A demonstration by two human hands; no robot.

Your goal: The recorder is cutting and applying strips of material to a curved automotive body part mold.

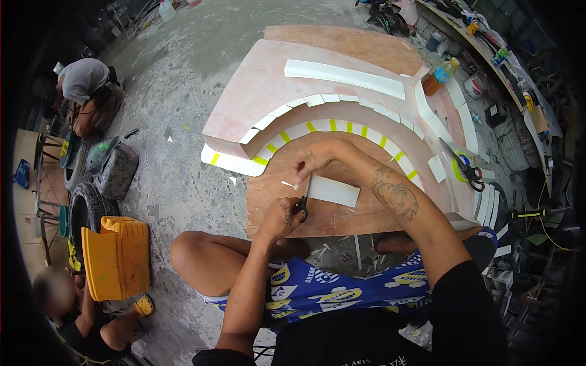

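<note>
The left hand (282, 218) grips black-handled scissors (303, 206), blades pointing away from the person. The right hand (312, 160) is bent just beyond the blades, near a small white scrap (287, 183); whether it grips anything, I cannot tell. A white card (334, 191) is beside the blades, above a brown board (268, 204). Beyond is a large curved panel (238, 91) edged with white pieces and yellow tape (333, 125).

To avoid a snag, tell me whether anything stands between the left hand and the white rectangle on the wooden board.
Only the scissors, held in the left hand: their blades point up along the left end of the white rectangle. Nothing else visible is between them.
</note>
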